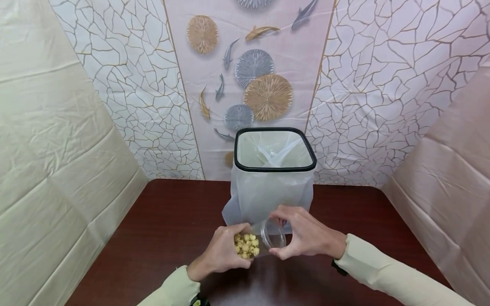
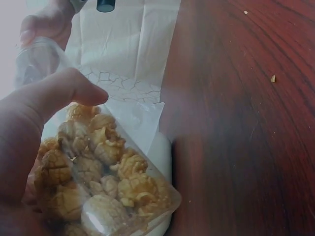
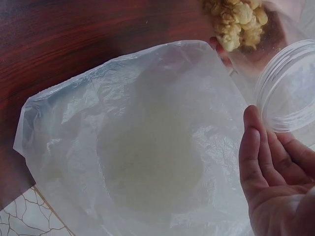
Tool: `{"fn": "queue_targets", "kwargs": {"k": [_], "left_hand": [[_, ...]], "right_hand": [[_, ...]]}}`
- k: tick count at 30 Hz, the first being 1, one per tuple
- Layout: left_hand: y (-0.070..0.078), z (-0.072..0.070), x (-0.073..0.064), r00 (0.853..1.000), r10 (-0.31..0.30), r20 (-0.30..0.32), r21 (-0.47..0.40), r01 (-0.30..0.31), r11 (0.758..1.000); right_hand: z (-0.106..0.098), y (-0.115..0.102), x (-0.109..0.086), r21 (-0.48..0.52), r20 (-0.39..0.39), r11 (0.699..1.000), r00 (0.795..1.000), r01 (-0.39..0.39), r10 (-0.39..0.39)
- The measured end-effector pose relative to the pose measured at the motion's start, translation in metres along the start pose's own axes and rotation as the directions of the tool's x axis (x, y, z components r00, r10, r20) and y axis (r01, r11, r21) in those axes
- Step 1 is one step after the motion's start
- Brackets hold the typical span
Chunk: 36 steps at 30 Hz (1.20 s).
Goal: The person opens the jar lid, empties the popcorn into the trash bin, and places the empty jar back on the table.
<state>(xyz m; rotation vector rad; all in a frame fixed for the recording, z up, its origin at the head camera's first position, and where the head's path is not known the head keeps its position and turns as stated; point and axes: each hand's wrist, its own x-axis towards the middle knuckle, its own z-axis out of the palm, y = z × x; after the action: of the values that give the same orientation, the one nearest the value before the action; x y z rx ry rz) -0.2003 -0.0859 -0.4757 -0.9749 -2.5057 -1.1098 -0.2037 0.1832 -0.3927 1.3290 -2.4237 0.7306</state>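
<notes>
A clear plastic jar lies tipped on its side, its mouth toward the right. Caramel-coloured popcorn fills its bottom end, seen close up as popcorn pieces in the left wrist view. My left hand grips the jar around its body, thumb across the near side. At the mouth, my right hand holds a clear round lid between thumb and fingers. Ridged rings of the clear rim show beside the right fingers in the right wrist view.
Just beyond the hands stands a bin lined with a white translucent bag, with a black rim. Underneath is a dark red-brown table. Small crumbs lie on it. Patterned cloth hangs behind.
</notes>
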Motion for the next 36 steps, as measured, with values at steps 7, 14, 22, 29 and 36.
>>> {"fn": "queue_targets", "kwargs": {"k": [7,14,22,29,36], "left_hand": [[-0.001,-0.002,0.0,0.998,-0.031,0.058,-0.001,0.031,1.0],[-0.004,-0.003,0.001,0.991,-0.03,0.133,-0.047,0.037,0.998],[-0.011,-0.005,0.0,0.96,0.003,0.279,-0.226,0.063,0.972],[-0.015,-0.008,0.0,0.921,0.046,0.388,-0.37,0.11,0.923],[-0.022,-0.012,0.001,0.819,0.145,0.555,-0.537,0.22,0.815]], "right_hand": [[0.0,0.0,0.001,-0.029,0.011,0.997,0.997,0.073,-0.073],[-0.001,0.0,0.002,-0.035,0.024,0.988,0.988,0.151,-0.15],[0.001,-0.001,0.002,-0.082,0.038,0.967,0.97,0.242,-0.24],[-0.001,-0.004,0.007,-0.121,0.061,0.941,0.949,0.315,-0.31],[-0.002,-0.018,0.013,-0.212,0.126,0.86,0.886,0.464,-0.447]]}}
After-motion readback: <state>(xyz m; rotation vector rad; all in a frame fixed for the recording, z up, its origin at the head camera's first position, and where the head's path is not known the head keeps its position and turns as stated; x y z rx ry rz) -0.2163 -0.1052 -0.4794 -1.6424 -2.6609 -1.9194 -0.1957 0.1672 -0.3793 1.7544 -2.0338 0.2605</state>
